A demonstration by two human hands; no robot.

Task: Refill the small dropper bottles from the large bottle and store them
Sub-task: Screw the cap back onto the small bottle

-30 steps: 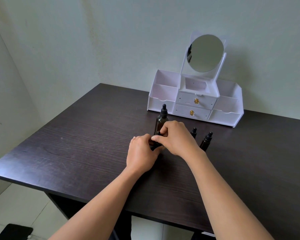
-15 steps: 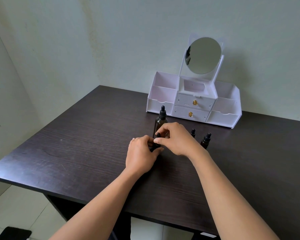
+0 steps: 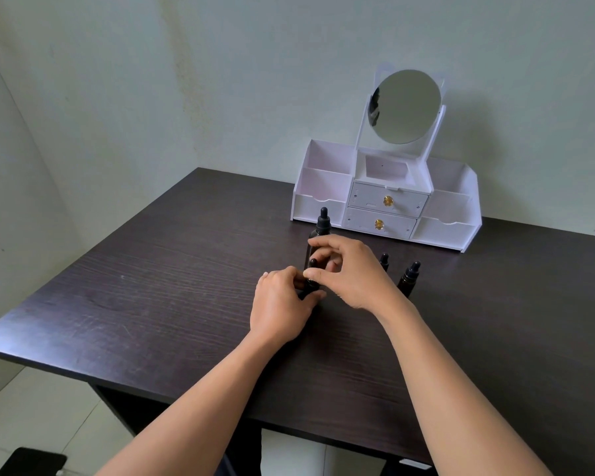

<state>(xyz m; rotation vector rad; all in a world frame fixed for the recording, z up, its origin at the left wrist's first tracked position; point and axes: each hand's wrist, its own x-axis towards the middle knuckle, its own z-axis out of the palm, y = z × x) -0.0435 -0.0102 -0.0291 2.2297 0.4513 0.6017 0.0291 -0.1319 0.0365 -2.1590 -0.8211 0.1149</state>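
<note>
A small dark dropper bottle (image 3: pixel 311 286) stands on the dark table, mostly hidden between my hands. My left hand (image 3: pixel 282 304) wraps its body. My right hand (image 3: pixel 349 273) pinches its black dropper cap (image 3: pixel 312 263) from above with thumb and fingers. Just behind stands the large amber bottle (image 3: pixel 322 228) with a black dropper top, upright and partly covered by my right fingers. Two more small dropper bottles stand to the right: one (image 3: pixel 384 261) peeks over my right hand, the other (image 3: pixel 409 277) stands beside my wrist.
A white organiser (image 3: pixel 447 231) with open side compartments, two drawers with gold knobs and a round mirror (image 3: pixel 404 106) stands at the back against the wall. The dark wooden table (image 3: pixel 158 304) ends at a front edge near me; pale floor tiles lie below left.
Both hands stay on the small bottle; my right fingers have shifted slightly around its cap. The view has drifted a little.
</note>
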